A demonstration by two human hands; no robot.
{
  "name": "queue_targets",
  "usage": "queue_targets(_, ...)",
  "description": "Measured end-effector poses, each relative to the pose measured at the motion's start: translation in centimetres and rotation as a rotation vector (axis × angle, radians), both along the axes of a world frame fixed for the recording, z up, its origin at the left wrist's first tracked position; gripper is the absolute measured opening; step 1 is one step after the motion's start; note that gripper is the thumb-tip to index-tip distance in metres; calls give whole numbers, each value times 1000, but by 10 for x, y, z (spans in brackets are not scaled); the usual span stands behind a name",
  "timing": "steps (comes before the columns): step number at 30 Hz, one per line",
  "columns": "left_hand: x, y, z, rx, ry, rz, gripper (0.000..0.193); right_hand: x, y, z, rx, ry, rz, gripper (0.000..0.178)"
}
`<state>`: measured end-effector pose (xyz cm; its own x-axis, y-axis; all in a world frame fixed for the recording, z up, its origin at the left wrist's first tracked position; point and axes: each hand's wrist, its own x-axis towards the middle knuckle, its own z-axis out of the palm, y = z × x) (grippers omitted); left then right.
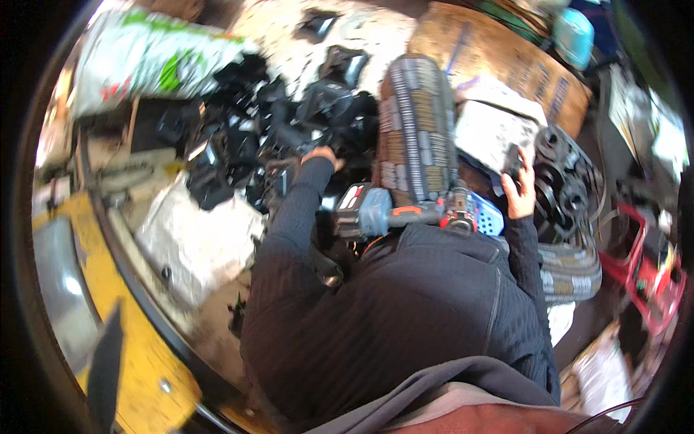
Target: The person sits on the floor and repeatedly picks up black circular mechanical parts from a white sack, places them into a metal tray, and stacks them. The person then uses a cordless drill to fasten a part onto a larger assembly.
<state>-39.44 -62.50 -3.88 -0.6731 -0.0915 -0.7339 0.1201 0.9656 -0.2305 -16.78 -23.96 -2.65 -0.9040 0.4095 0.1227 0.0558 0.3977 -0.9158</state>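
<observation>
Left hand (323,155) sits at the black parts pile (318,105), left of centre; its grip cannot be told. Right hand (519,197), right of centre, appears to pinch a small black part (515,162). Loose pieces may slide; a light grip, clear of the drill (408,215), is advisable. Pale sheet (275,29) lies upper centre, brown board (499,54) upper right, yellow panel (152,362) lower left.

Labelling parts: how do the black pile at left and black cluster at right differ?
The left pile spreads wide; the right cluster is more compact. The left pile looks jumbled and angular; the right cluster shows rounded shapes. Both look mostly black.
</observation>
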Motion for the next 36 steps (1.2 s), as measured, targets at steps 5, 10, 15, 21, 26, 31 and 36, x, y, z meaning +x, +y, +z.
queue_targets(5,10,-61,-60,-31,84,37,50,17,19,-16,-87,-110,-191,34)
queue_targets(10,-55,-32,123,682,1000,-25,30,43,24,-31,-101,-189,-238,45)
queue_targets(15,-67,105,207,1031,1072,-390,30,36,22,-29,-19,-125,-350,44)
queue_targets(21,-63,197,189,994,1357,-663,31,50,34,-16,129,-38,-423,36)
queue_targets(26,-13,259,148,1347,366,-115,37,56,43,-8,107,4,-524,34)
queue_targets(31,25,275,-42,1170,59,32,53,37,43,8,196,42,-412,39)
queue_targets(36,44,303,-91,1074,251,124,43,32,38,7,227,1,-328,41)
